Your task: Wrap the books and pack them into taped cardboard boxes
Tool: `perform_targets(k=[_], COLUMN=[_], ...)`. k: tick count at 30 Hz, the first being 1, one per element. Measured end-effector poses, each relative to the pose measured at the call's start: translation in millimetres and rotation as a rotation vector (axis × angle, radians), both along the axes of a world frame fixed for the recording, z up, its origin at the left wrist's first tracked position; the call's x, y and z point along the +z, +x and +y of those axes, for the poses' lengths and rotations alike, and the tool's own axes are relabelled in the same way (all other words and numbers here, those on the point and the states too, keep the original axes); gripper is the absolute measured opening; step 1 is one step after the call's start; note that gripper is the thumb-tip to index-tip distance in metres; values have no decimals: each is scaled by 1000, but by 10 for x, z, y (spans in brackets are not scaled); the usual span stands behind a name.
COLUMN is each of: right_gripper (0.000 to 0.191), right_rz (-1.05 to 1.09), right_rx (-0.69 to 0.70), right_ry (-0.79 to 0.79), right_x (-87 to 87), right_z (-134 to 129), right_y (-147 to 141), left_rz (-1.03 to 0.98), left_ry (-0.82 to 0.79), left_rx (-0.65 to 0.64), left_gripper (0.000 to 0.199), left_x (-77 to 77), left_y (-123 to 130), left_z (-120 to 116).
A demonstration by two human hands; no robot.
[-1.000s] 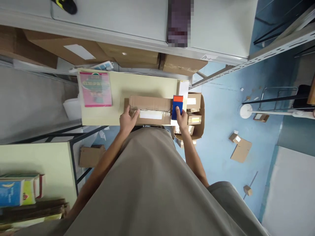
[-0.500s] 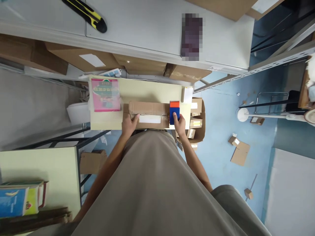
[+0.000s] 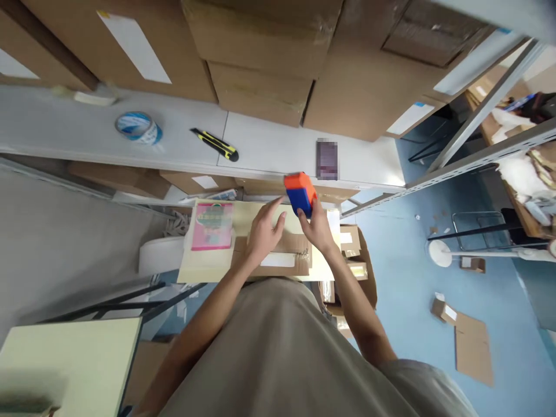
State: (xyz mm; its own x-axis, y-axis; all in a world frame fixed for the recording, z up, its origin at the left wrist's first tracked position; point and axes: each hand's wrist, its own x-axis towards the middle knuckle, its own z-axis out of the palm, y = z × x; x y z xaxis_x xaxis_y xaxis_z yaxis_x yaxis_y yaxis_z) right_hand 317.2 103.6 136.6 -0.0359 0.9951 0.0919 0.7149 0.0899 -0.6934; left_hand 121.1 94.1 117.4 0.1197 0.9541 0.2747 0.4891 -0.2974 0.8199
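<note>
My right hand point(image 3: 318, 227) is closed round a blue and orange block-shaped thing point(image 3: 299, 194), raised over the far edge of the pale table point(image 3: 191, 272). My left hand point(image 3: 266, 230) holds nothing; its fingers are apart, just left of that thing and above the cardboard box. The flat brown cardboard box point(image 3: 303, 263) lies at the table's near edge, with a white label point(image 3: 278, 259) on it. A pink printed packet point(image 3: 212, 227) rests at the table's left.
Beyond the table, a grey shelf point(image 3: 269, 142) carries a tape roll point(image 3: 139, 128), a yellow and black cutter point(image 3: 215, 144), a blurred-out dark item point(image 3: 327, 160) and large boxes point(image 3: 264, 92). Small boxes point(image 3: 351, 240) stand right of the table. A second table point(image 3: 73, 347) is at lower left.
The view has tipped up, showing more of the shelf. My right hand has lifted the blue and orange thing off the box. My left hand has let go of the box and moved up and right.
</note>
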Motion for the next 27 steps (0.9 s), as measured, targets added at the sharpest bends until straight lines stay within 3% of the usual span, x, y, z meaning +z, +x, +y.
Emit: perform_targets(k=[3, 6, 10, 13, 15, 17, 19, 21, 24, 27], right_gripper=[45, 49, 54, 60, 64, 66, 66, 71, 87, 98], right_rz=[-173, -319, -449, -459, -409, -323, -228, -159, -84, -56], right_rx=[71, 113, 179, 171, 132, 80, 18, -55, -148, -204], right_ry=[173, 248, 219, 200, 223, 231, 173, 30, -302, -533], right_x=[322, 462, 366, 257, 170, 6, -263, -597, -1056, -1356], right_z=[663, 1225, 1654, 1658, 1469, 1112, 606, 15, -796, -1244], right_y=[-310, -500, -622, -611, -516, -343, -128, 65, 190, 125], left_rz=[26, 19, -5, 36, 63, 49, 34, 79, 140, 141], left_ry=[113, 129, 58, -68, -174, -288, -411, -539, -624, -665], left_rx=[31, 46, 17, 48, 97, 195, 311, 406, 386, 290], left_gripper=[57, 63, 63, 59, 61, 61, 61, 62, 63, 66], left_x=[288, 368, 261, -13, -311, -665, -999, -1238, -1385, -1402], left_y=[165, 242, 254, 105, -112, -401, -698, -917, -961, -704], left_z=[449, 725, 695, 463, 241, -44, -386, -732, -1086, -1154])
